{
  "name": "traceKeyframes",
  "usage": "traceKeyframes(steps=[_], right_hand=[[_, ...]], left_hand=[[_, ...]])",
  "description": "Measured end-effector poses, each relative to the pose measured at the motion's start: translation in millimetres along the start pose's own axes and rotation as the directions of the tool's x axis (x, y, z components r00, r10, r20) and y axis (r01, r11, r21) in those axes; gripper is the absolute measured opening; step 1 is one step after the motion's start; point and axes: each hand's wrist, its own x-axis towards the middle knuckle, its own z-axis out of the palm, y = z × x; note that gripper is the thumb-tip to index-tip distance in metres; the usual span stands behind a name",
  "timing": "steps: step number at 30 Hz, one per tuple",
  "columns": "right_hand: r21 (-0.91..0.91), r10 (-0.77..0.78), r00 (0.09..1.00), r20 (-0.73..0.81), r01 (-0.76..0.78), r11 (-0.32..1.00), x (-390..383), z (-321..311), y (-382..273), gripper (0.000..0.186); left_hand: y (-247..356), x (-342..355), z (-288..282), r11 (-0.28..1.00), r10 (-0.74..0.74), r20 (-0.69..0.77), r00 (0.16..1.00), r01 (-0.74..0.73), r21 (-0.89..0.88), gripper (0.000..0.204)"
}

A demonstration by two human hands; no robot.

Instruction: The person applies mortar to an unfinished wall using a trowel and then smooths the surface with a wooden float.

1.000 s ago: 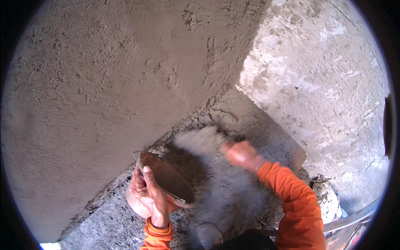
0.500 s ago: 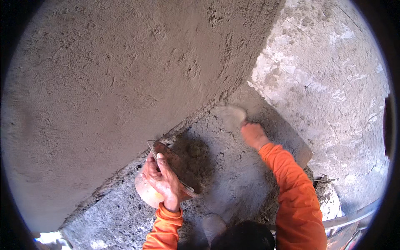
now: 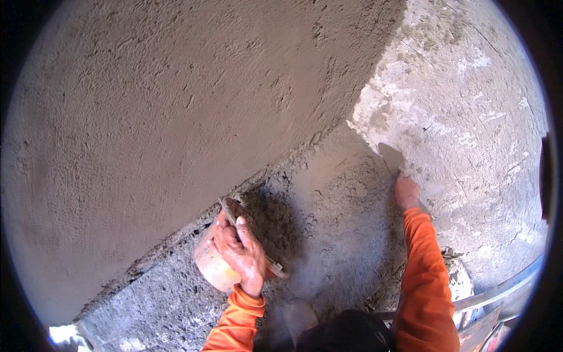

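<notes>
My left hand (image 3: 241, 255) is closed on the rim of a pale orange, rounded bucket (image 3: 212, 264), with the thumb lying along the edge. The bucket is tilted, its mouth turned away, and most of its inside is hidden. Farther right, my right hand (image 3: 406, 190) grips a trowel. The handle is covered by the fingers. Its thin grey blade (image 3: 392, 159) points up and left, against the edge where the rough grey mortar surface (image 3: 346, 193) meets the whitish wall (image 3: 469, 117).
A broad plastered surface (image 3: 146, 117) fills the upper left, with a rough seam along its lower edge. A dark rounded shape (image 3: 352, 333) is at the bottom middle. At the lower right a metal rail (image 3: 498, 295) runs past a broken white patch (image 3: 460, 278).
My right hand and the trowel have moved right, from the mortar by the left seam to the whitish wall's edge. My left hand and the bucket have shifted slightly right.
</notes>
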Motion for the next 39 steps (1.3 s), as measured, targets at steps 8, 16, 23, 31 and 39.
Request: traceKeyframes(steps=[8, 16, 23, 31, 39], right_hand=[[0.272, -0.538, 0.77, 0.343, 0.467, 0.841, -71.8, 3.7, -111.3, 0.028], [0.402, 0.185, 0.979, 0.086, -0.204, 0.893, -96.3, -30.9, -52.0, 0.027], [0.32, 0.059, 0.937, 0.345, -0.177, 0.931, -157.3, 6.4, -91.0, 0.027], [0.322, 0.131, 0.957, 0.258, -0.213, 0.923, -218.3, -2.9, -74.7, 0.026], [0.478, -0.128, 0.949, 0.29, -0.027, 0.878, -280.2, 51.2, -132.6, 0.026]], left_hand=[[7.0, 1.4, 7.2, 0.998, 0.006, 0.001, 1.0, -0.006, 0.063, 0.03], [-3.4, -2.4, -14.6, 0.99, 0.111, 0.004, 0.994, -0.111, 0.088, 0.033], [-6.1, -41.9, -6.4, 0.967, 0.217, 0.066, 0.974, -0.224, 0.118, 0.026], [-1.7, -34.6, -30.1, 0.982, 0.19, 0.11, 0.976, -0.19, -0.01, 0.025], [-15.4, -77.7, -31.0, 0.915, 0.376, 0.193, 0.906, -0.396, 0.077, 0.023]])
